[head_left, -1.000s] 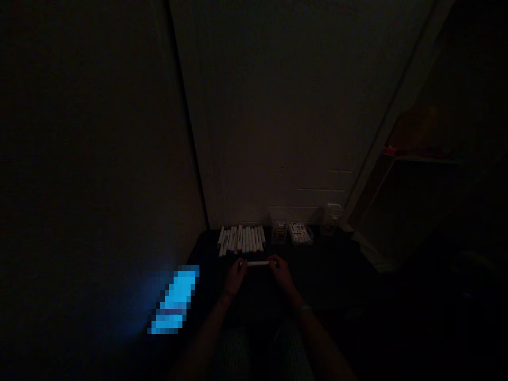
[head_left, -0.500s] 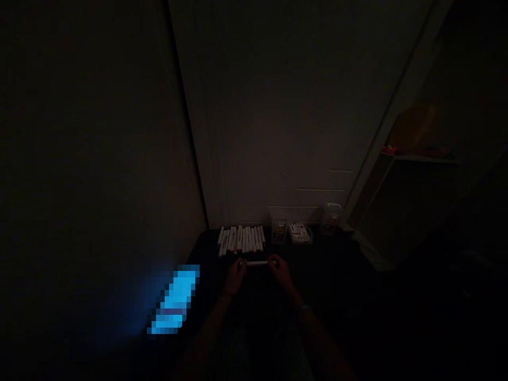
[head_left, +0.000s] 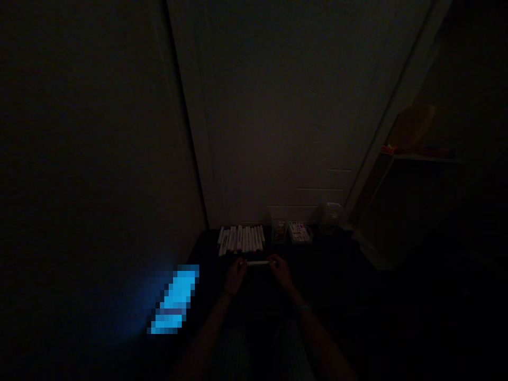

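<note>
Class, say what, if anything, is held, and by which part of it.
A white marker, held by its two ends: the left hand at one end, the right hand at the other.

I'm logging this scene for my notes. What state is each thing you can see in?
Left hand: fingers closed on one end of the white marker
Right hand: fingers closed on its other end
White marker: held about level; cap unclear
Row of markers: lying side by side
Left clear container: upright; lid unclear
Low case: filled; contents indistinct
Right clear container: upright; lid unclear
Blue panel: lit, pixelated
</note>
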Demonstrator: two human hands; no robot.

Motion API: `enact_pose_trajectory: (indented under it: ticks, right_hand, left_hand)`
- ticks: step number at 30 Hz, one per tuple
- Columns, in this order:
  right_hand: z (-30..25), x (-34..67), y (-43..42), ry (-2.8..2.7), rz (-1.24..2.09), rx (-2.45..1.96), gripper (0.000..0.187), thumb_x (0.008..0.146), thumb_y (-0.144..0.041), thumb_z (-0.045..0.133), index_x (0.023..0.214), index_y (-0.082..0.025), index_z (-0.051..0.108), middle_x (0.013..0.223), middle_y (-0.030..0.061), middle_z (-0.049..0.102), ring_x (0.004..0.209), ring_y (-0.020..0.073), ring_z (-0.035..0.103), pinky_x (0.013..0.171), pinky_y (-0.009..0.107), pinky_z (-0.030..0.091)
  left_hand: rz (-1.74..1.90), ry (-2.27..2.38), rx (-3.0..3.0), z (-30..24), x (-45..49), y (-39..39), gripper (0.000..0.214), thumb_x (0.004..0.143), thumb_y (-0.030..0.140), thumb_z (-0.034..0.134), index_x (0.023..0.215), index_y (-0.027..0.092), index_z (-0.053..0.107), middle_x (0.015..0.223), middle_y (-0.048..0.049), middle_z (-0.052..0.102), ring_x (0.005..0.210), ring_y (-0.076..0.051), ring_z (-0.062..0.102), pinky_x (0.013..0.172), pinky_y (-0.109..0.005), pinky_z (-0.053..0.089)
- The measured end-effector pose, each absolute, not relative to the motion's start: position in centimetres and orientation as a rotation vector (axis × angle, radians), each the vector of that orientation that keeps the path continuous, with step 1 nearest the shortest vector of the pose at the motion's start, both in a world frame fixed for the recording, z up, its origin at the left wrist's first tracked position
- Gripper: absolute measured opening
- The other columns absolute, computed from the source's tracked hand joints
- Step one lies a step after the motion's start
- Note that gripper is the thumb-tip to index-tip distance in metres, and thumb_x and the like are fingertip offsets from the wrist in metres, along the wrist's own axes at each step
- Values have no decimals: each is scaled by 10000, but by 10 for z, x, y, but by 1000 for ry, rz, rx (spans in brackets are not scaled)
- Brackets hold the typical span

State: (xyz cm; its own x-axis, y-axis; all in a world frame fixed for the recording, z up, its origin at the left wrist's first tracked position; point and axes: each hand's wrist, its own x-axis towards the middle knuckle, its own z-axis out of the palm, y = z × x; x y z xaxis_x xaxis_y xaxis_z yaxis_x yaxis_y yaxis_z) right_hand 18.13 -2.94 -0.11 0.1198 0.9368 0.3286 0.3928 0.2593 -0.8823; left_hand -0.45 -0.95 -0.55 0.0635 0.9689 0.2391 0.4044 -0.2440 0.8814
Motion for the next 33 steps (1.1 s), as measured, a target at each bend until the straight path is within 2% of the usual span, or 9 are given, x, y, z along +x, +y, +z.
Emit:
enact_pose_trajectory:
  ticks: [10, 33]
  right_hand:
    - [0, 181, -30, -1450, 658, -1325, 250, 756, -300, 399, 817, -183, 612, 743, 0, 606, 706, 135, 535, 621, 206, 394]
    - [-3, 182, -29, -1453, 669, -1328, 268, 760, -356, 407, 806, -174, 599, 762, 13, 606, 734, 151, 539, 664, 231, 405]
  left_hand:
    - [1157, 1379, 1729, -7, -5, -8, 351, 777, 483, 349, 651, 182, 479, 532, 35, 484, 526, -99, 446, 546, -208, 325]
    - [1172, 1429, 1676, -1, -1, -12, 357, 766, 487, 349, 647, 180, 487, 523, 32, 482, 510, -98, 437, 527, -203, 330]
